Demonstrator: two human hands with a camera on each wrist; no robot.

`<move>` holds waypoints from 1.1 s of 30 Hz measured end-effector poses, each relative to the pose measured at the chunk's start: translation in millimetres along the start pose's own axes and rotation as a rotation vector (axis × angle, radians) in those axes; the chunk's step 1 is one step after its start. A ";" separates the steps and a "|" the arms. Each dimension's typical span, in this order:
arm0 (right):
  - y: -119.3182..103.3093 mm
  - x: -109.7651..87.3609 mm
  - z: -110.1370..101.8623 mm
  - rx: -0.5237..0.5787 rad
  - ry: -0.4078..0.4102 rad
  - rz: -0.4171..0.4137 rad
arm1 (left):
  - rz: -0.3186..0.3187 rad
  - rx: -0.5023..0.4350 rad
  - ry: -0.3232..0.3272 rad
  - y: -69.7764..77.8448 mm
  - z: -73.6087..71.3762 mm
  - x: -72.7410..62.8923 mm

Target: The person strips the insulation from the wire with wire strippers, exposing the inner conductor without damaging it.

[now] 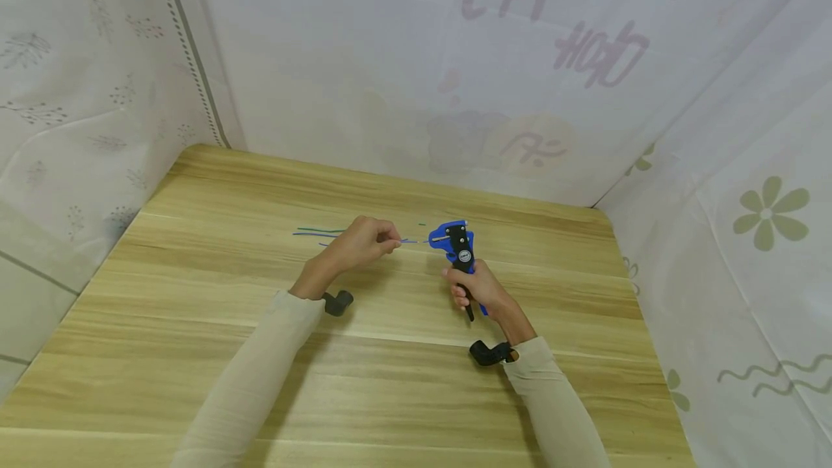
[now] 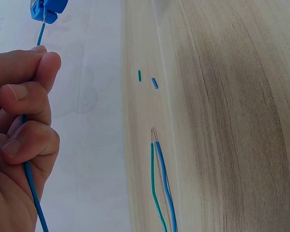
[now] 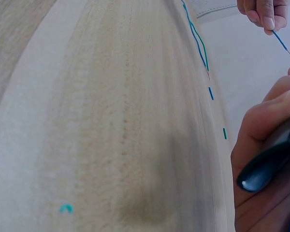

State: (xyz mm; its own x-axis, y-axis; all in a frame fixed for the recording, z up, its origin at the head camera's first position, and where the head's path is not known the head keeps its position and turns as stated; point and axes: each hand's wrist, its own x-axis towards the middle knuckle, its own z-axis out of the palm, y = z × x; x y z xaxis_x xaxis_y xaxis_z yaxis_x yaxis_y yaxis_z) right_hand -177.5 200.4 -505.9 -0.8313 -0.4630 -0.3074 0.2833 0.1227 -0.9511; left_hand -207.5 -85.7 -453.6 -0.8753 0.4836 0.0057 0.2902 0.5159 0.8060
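Observation:
My left hand (image 1: 365, 243) pinches a blue insulated wire (image 2: 31, 186) between thumb and forefinger, and its tail runs down across the curled fingers. In my right hand (image 1: 479, 286) are the handles of a blue-and-black wire stripper (image 1: 460, 244), held upright with its nose turned toward the left hand. The wire's far end reaches that nose. In the right wrist view a short bare copper stretch (image 3: 289, 52) shows between the wire's insulation and a blue piece by the tool. A black handle end (image 3: 261, 176) juts from the right fist there.
On the wooden table (image 1: 390, 381) lie a green wire (image 2: 153, 174) and another blue wire (image 2: 165, 181), both with bare copper tips. Beyond them are a green offcut (image 2: 139, 76) and a blue offcut (image 2: 154, 83). A curled green scrap (image 3: 66, 208) lies apart. Patterned cloth (image 1: 364, 56) hangs behind.

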 end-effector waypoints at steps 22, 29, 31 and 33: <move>0.5 -6.4 -16.6 0.044 0.086 0.020 | -0.008 0.007 0.034 -6.0 -12.9 -6.9; 1.7 -3.4 -14.5 0.063 0.050 0.030 | 0.008 0.016 0.025 -8.0 -10.7 -3.9; 1.8 -3.5 -14.4 0.065 0.055 0.028 | -0.001 0.013 0.026 -8.3 -10.2 -3.9; 2.1 -3.5 -15.2 0.059 0.059 0.027 | 0.002 0.014 0.027 -9.3 -10.7 -4.3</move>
State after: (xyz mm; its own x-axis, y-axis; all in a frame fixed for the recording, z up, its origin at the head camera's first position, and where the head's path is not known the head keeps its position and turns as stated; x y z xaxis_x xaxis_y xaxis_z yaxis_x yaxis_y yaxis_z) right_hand -181.2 215.6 -507.2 -0.8492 -0.4074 -0.3360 0.3323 0.0823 -0.9396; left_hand -210.6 -100.2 -454.8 -0.8847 0.4657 0.0234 0.2974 0.5248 0.7976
